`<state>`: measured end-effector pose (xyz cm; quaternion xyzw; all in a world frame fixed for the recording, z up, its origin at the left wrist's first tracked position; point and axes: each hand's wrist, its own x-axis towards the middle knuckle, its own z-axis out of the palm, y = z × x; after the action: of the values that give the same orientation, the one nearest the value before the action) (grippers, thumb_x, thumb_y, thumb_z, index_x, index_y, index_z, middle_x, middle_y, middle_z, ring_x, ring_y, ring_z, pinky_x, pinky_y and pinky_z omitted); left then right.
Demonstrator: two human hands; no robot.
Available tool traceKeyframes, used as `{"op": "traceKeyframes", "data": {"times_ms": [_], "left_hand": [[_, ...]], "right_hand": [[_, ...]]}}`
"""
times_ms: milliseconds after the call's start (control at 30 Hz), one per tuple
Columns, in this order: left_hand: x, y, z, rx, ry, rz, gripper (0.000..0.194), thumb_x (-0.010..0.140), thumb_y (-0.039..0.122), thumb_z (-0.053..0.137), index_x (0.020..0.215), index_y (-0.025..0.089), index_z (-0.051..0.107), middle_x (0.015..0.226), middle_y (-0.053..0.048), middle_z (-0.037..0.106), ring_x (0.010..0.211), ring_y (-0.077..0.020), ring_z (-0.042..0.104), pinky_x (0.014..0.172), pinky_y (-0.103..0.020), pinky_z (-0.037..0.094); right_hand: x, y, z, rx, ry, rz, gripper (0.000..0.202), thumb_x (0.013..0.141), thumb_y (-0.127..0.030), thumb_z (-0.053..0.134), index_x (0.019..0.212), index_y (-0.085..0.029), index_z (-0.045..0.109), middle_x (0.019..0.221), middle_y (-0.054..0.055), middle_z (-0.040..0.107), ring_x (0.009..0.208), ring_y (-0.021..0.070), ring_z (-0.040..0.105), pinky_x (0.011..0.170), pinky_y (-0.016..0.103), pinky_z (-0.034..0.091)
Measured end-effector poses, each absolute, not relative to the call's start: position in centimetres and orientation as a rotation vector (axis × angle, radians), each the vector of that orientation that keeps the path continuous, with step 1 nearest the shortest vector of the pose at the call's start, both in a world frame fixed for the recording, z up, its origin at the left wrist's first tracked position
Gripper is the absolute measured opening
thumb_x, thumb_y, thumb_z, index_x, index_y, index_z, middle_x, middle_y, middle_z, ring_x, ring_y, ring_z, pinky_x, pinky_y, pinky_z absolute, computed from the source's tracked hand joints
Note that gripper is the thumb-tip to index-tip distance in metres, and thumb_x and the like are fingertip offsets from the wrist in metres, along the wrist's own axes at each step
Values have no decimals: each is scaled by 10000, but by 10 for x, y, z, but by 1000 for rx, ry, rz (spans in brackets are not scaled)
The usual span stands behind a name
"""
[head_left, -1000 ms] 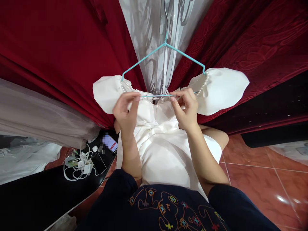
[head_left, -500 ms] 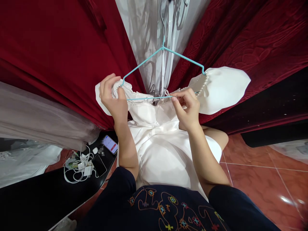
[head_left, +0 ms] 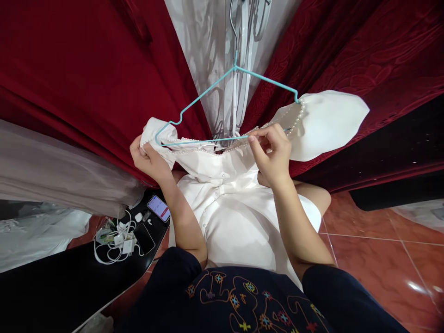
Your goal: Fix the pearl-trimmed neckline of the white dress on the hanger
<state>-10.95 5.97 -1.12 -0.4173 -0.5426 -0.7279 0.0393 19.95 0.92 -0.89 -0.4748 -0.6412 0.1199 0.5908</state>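
Note:
A white dress point(head_left: 239, 222) with pearl-beaded edges lies over my lap, its bodice raised in front of me. The light-blue hanger point(head_left: 208, 95) hangs by its metal hook above the bodice. My left hand point(head_left: 150, 159) is closed on the dress's left puff sleeve, beside the hanger's left end, which shows in front of the fabric. Between thumb and fingers, my right hand point(head_left: 272, 150) pinches the hanger's bottom bar. On the right, the other puff sleeve point(head_left: 333, 125) hangs at the hanger's right shoulder notch, and the bar's right end is hidden inside the dress.
On the black bench point(head_left: 52, 282) at left lie a lit phone point(head_left: 158, 208), a dark phone point(head_left: 144, 239) and tangled white cables point(head_left: 120, 243). Red garments point(head_left: 104, 60) hang on both sides. Red tiles point(head_left: 374, 249) cover the floor at right.
My left hand has moved left and down with the left sleeve. The hanger's left end, earlier inside the sleeve, now shows outside it. The right sleeve has risen slightly.

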Motion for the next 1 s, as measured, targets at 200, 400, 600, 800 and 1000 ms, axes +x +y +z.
{"op": "traceKeyframes", "data": {"times_ms": [200,400,600,800,1000], "left_hand": [[-119,47,-31,-1267,-1703,-2265,101,926,189,581,975,194,669,973,-37,737,972,-182,729,975,-322,593],[-90,34,-25,-2231,-1777,-2233,189,863,244,787,1050,224,772,1068,-34,815,1029,-190,773,966,-304,601],[-32,21,-14,-2596,-1362,-2432,283,915,419,821,1133,238,811,1176,-70,830,1118,-225,782,1012,-337,600],[8,12,-8,-2232,-1191,-2882,183,1001,401,746,1085,242,715,1000,-39,830,1008,-224,821,955,-371,632],[13,14,-10,-2193,-1163,-2871,242,1009,462,725,1092,245,654,979,-33,806,990,-223,815,884,-352,621]], "right_hand": [[193,8,-11,-1089,-1469,399,317,1019,-522,658,943,-221,722,895,20,634,717,103,512,610,271,405],[185,12,-14,-1085,-1424,425,316,1005,-534,675,956,-229,741,870,15,594,727,106,514,599,267,390],[187,11,-14,-1082,-1426,405,275,1003,-493,686,963,-228,752,869,13,595,712,102,499,606,276,388],[188,9,-8,-1081,-1428,439,315,997,-535,687,965,-231,760,876,16,609,690,95,490,588,273,391],[193,12,-2,-1096,-1376,392,248,957,-478,754,1006,-236,777,1016,41,687,701,94,541,609,286,438]]}}
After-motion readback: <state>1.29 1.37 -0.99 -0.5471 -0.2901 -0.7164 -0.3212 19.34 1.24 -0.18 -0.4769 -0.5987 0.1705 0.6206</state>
